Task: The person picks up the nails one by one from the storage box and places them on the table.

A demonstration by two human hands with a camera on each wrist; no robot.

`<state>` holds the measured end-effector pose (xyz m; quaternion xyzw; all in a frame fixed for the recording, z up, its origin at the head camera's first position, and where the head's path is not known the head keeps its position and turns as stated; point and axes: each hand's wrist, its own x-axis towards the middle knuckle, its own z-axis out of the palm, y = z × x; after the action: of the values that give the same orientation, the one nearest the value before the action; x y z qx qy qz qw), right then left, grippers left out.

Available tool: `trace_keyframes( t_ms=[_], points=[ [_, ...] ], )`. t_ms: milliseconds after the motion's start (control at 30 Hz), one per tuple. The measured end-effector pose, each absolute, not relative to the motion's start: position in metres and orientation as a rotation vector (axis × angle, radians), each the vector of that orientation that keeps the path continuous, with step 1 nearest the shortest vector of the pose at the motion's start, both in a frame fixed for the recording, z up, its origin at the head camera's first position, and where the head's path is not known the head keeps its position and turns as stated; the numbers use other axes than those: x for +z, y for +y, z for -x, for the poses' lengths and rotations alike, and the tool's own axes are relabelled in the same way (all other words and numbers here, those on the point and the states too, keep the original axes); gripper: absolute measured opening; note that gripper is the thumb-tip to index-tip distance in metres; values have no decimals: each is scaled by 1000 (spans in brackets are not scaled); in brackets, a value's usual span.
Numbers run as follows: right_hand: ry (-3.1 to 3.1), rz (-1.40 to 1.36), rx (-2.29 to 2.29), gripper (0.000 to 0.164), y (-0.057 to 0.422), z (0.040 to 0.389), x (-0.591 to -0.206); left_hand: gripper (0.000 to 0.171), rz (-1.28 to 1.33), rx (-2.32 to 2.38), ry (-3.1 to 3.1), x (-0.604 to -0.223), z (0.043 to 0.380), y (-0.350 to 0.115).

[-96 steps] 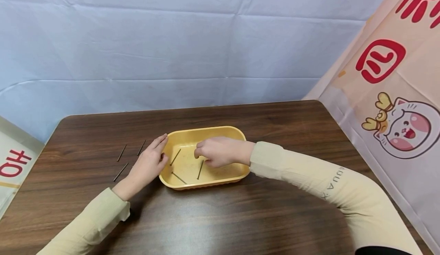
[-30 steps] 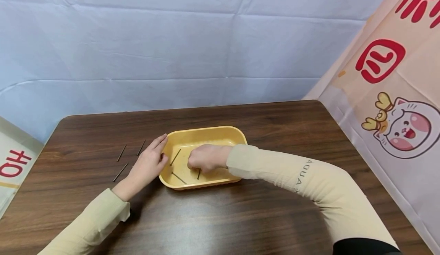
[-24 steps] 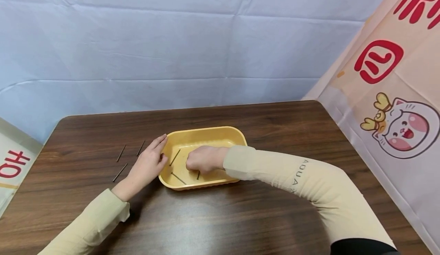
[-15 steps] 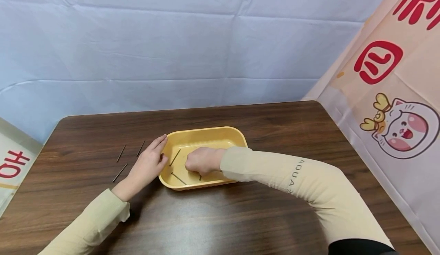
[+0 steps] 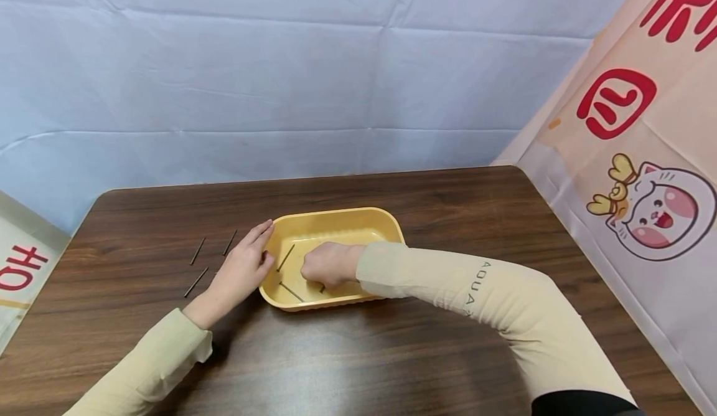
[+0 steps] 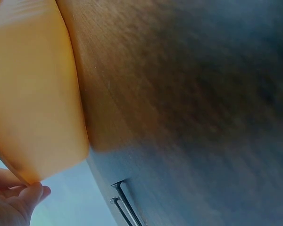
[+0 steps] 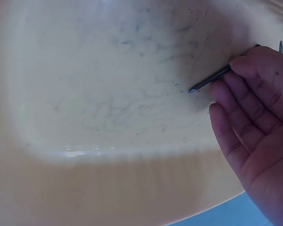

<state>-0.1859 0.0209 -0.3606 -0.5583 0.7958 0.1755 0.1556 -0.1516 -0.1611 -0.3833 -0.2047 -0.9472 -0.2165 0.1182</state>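
Observation:
A yellow plastic tray (image 5: 336,215) sits on the table with a few dark nails in it. My left hand (image 5: 243,266) grips its left rim, and the left wrist view shows the thumb and fingers at that rim beside the outer wall (image 6: 37,94). Inside the tray, my right hand (image 5: 330,263) pinches a nail (image 7: 210,81) between thumb and fingers, its pointed end sticking out low over the tray floor. Two other nails, one (image 5: 285,258) slanting behind and one (image 5: 291,291) in front, lie left of the right hand.
Several more nails (image 5: 196,282) lie on the dark wooden table (image 5: 313,360), left of the tray beside my left hand. A pale cloth (image 5: 252,80) hangs behind the table, and a printed banner (image 5: 661,192) stands along the right side.
My right hand has moved left and toward me inside the tray, and now covers and pinches the nail that lay in view. The left hand has stayed at the rim.

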Motion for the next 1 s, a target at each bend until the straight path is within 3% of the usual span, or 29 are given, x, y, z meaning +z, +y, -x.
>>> trace_keyframes(
  t_ms=[267,500,1000],
  points=[
    [2261,1615,486,20,22,186,-363,50,591,-635,-2777,-383,151,-159],
    [2254,1635,443,14,22,188,-356,50,592,-631,-2769,-383,151,-160],
    [2325,1670,425,19,29,189,-339,49,588,-618,-2743,-385,152,-160]
  ],
)
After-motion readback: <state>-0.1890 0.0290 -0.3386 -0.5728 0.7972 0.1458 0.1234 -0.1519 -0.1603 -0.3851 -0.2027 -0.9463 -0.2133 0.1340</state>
